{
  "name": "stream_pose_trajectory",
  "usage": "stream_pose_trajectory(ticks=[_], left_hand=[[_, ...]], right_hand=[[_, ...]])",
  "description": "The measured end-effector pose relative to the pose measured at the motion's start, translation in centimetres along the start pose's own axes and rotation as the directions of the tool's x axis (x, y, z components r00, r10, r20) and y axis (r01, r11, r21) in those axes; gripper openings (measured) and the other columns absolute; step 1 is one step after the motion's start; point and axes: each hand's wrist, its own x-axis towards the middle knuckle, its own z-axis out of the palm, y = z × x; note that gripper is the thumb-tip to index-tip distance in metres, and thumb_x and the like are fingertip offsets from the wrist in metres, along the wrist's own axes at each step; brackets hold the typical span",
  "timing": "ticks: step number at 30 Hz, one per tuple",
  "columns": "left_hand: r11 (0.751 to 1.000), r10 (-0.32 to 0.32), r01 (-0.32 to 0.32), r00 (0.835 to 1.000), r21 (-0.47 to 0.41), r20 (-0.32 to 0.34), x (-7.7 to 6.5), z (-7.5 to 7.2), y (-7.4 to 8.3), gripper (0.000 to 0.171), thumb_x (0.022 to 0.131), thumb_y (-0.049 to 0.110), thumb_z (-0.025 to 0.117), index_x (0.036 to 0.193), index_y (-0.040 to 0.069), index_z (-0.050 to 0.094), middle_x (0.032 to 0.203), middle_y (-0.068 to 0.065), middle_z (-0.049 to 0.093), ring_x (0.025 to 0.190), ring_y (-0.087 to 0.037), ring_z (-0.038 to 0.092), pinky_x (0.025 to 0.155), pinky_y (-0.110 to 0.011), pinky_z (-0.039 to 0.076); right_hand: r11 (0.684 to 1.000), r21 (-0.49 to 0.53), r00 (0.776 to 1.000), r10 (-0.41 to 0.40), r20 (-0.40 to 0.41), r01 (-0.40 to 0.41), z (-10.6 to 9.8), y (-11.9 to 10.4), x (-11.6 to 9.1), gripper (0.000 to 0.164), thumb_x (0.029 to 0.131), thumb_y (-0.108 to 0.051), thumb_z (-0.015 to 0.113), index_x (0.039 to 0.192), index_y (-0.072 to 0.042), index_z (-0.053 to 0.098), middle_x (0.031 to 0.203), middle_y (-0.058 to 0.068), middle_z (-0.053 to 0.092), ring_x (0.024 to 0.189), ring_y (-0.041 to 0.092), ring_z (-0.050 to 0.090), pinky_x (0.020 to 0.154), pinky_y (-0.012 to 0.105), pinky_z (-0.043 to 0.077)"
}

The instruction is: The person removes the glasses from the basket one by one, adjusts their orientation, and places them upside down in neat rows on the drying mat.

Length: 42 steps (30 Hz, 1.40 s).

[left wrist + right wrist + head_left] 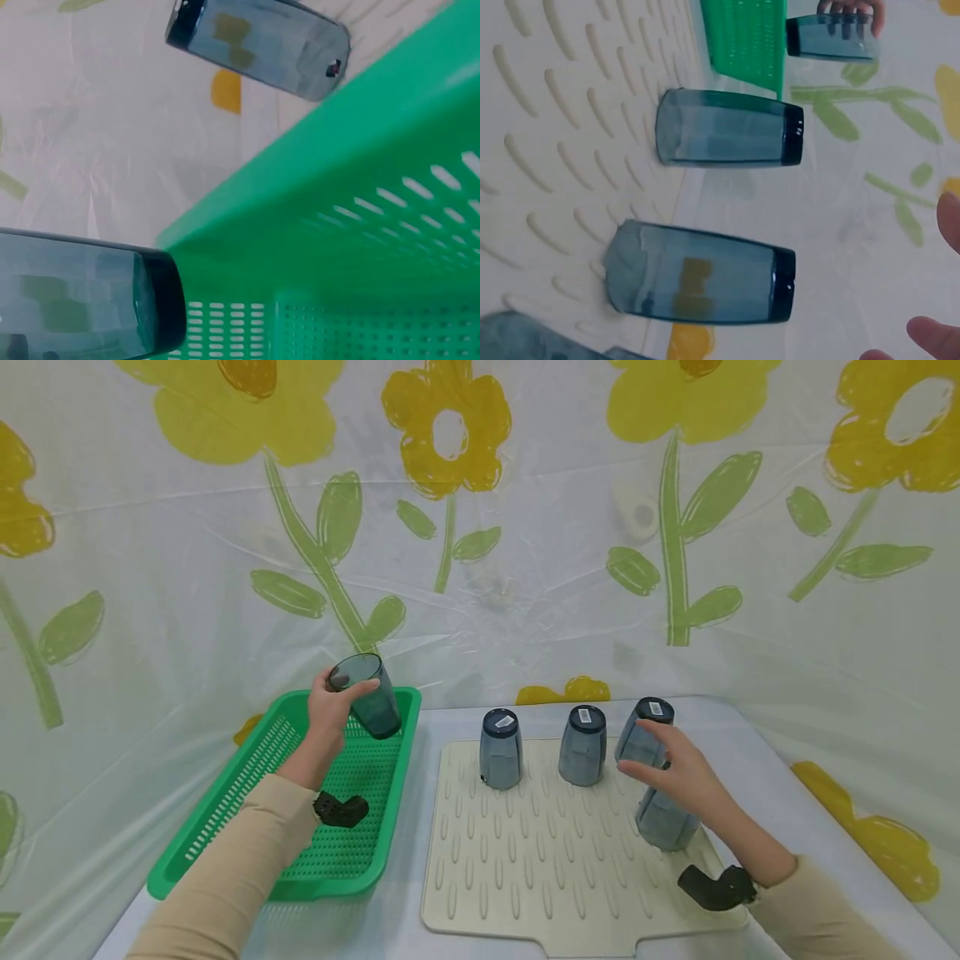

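My left hand (327, 714) grips a blue-tinted drinking glass (381, 708), mouth up and tilted, above the green plastic basket (405, 785). The thick dark base of that glass shows in the left wrist view. At the right, my right hand (681, 770) has its thumb and fingers spread apart, with nothing between them. It overlaps two upside-down glasses, a back one (636, 745) and a front one (666, 822), in the head view. Two more upturned glasses, one on the left (501, 760) and one in the middle (582, 756), stand along the back of the beige ridged drying mat (540, 868).
The basket with slotted sides stands left of the mat on a white-covered table (408, 860). A flower-patterned curtain (540, 568) hangs close behind the table. Each wrist wears a small black camera mount.
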Motion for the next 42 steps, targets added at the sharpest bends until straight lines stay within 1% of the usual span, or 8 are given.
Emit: stream_pose_trajectory(ticks=[6,10,13,18,22,28,37,42], left_hand=[[1.000,0.019,-0.019,1.000,-0.018,0.014,-0.5,0.7,0.3,0.081,0.083,0.019,0.066,0.147,0.011,0.017,0.140,-0.015,0.033,0.130,-0.026,0.031,0.104,-0.042,0.030],[0.999,0.011,-0.010,0.999,-0.034,0.030,-0.7,1.0,0.5,0.079,0.084,0.020,0.065,0.147,0.012,0.018,0.139,-0.013,0.033,0.123,-0.024,0.035,0.095,-0.038,0.036],[0.999,-0.003,0.005,0.999,-0.047,0.045,-1.1,1.2,0.8,0.078,0.085,0.020,0.064,0.147,0.012,0.018,0.139,-0.012,0.033,0.120,-0.024,0.036,0.089,-0.036,0.036],[0.997,-0.018,0.024,0.997,-0.078,0.076,-2.0,1.6,1.4,0.079,0.085,0.018,0.063,0.147,0.012,0.015,0.142,-0.013,0.031,0.128,-0.026,0.032,0.099,-0.042,0.033],[0.997,-0.001,0.010,0.995,-0.081,0.104,-2.8,2.1,1.8,0.079,0.085,0.016,0.063,0.147,0.011,0.015,0.143,-0.015,0.030,0.132,-0.028,0.029,0.102,-0.046,0.031],[0.996,0.024,-0.013,0.991,-0.085,0.129,-3.6,2.7,1.9,0.078,0.084,0.013,0.063,0.147,0.011,0.017,0.142,-0.015,0.031,0.129,-0.030,0.031,0.101,-0.047,0.032],[0.991,0.023,-0.004,0.989,-0.131,0.146,-4.7,3.5,1.7,0.075,0.083,0.011,0.064,0.145,0.011,0.022,0.139,-0.014,0.035,0.125,-0.028,0.037,0.099,-0.046,0.034],[0.992,0.006,0.014,0.987,-0.126,0.158,-5.5,4.0,1.4,0.075,0.083,0.011,0.064,0.145,0.011,0.023,0.138,-0.014,0.037,0.118,-0.027,0.042,0.097,-0.044,0.036]], right_hand=[[0.999,0.052,1.000,0.006,-0.006,-0.005,1.0,-0.4,0.2,0.076,0.084,-0.033,0.066,0.139,0.004,0.030,0.140,0.029,0.029,0.127,0.045,0.029,0.098,0.057,0.034],[0.998,0.060,1.000,-0.014,-0.027,0.015,1.3,-0.4,0.3,0.073,0.084,-0.032,0.066,0.138,0.004,0.032,0.138,0.028,0.032,0.125,0.046,0.032,0.097,0.056,0.035],[0.996,0.083,0.999,-0.016,-0.033,0.018,1.5,-0.5,0.3,0.072,0.084,-0.031,0.066,0.138,0.003,0.032,0.139,0.027,0.032,0.125,0.045,0.032,0.098,0.056,0.034],[0.992,0.124,1.000,-0.008,-0.020,0.010,2.0,-0.6,0.5,0.073,0.084,-0.031,0.065,0.139,0.003,0.031,0.141,0.027,0.031,0.127,0.045,0.030,0.100,0.055,0.033],[0.989,0.147,1.000,-0.011,-0.026,0.015,2.7,-0.4,0.7,0.071,0.085,-0.029,0.065,0.139,0.003,0.032,0.139,0.026,0.033,0.126,0.043,0.033,0.099,0.053,0.035],[0.985,0.171,0.999,-0.028,-0.025,0.032,3.5,-0.4,1.1,0.069,0.085,-0.029,0.065,0.138,0.002,0.033,0.138,0.026,0.035,0.124,0.042,0.035,0.099,0.052,0.037],[0.976,0.214,0.999,-0.029,-0.022,0.033,4.5,-0.9,1.6,0.067,0.085,-0.026,0.065,0.138,0.003,0.034,0.140,0.026,0.031,0.129,0.043,0.028,0.104,0.053,0.030],[0.974,0.224,1.000,-0.024,-0.016,0.027,5.4,-1.3,1.7,0.065,0.085,-0.023,0.065,0.137,0.002,0.035,0.139,0.025,0.033,0.129,0.041,0.029,0.104,0.053,0.028]])
